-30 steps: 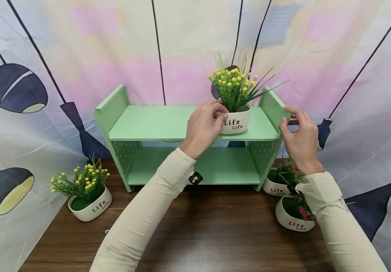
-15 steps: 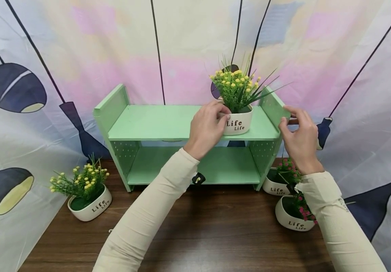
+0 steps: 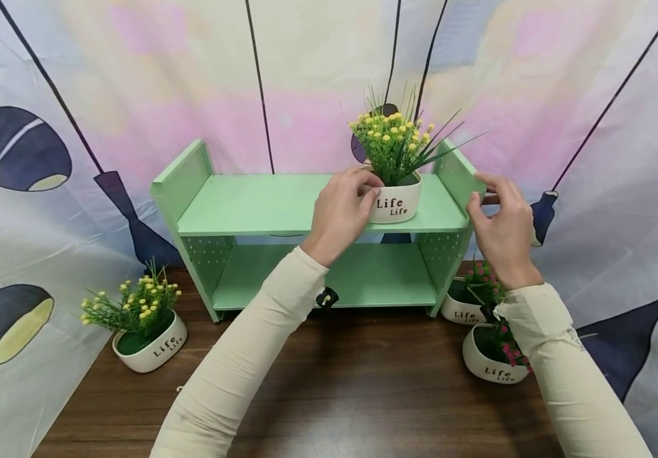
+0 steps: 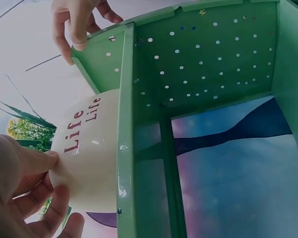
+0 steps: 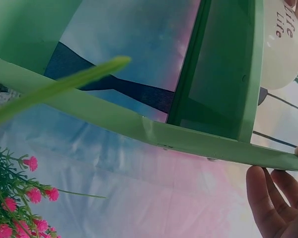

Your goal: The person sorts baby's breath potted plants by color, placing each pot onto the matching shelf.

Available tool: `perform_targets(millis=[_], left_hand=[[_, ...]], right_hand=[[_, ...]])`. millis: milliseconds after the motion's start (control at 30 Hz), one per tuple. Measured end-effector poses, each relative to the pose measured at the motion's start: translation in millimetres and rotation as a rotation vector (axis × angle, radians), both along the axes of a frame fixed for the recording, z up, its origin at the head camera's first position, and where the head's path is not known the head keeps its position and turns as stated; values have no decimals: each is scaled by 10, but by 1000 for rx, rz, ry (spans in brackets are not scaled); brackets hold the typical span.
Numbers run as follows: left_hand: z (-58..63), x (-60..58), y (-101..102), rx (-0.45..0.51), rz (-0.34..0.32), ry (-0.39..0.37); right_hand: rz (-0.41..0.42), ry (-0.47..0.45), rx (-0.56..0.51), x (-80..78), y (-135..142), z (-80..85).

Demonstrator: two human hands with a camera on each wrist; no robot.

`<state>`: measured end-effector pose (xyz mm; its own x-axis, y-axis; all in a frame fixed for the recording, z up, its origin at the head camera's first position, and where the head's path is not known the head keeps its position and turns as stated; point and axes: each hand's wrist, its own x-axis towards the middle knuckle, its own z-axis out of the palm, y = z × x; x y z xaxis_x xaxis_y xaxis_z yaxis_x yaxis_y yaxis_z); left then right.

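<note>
My left hand [image 3: 342,210] pinches the left end of a white oval flower pot [image 3: 405,203] marked "Life Life", with thumb and fingers at its rim. Yellow flowers [image 3: 388,137] and long grass blades rise from this pot. It stands on the upper board, near the right end, of a pale green two-tier shelf [image 3: 254,207]. The left wrist view shows the left thumb on the pot's [image 4: 89,168] wall. My right hand [image 3: 503,226] grips the top front corner of the shelf's right side panel [image 3: 459,175]; in the right wrist view its fingers [image 5: 260,198] press the panel's outer face.
Another white pot with yellow flowers [image 3: 159,346] stands on the brown wooden table [image 3: 363,388] at the left. Two white pots with pink flowers, a rear one [image 3: 459,310] and a front one [image 3: 491,369], stand right of the shelf. A patterned curtain [image 3: 317,76] hangs behind.
The pot shifts a little to the right with my left hand, then slightly back left. My right hand keeps its place on the side panel. The head view shifts slightly.
</note>
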<state>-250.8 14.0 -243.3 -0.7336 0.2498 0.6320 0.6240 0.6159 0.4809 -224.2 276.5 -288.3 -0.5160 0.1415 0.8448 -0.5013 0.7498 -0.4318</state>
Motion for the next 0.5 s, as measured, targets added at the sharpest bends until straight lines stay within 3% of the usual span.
perform_targets(millis=[300, 500], left_hand=[[-44, 32, -54, 21, -37, 3], [-26, 137, -164, 19, -79, 42]], right_hand=[[-1, -13, -8, -1, -6, 6], [-1, -21, -7, 4, -5, 1]])
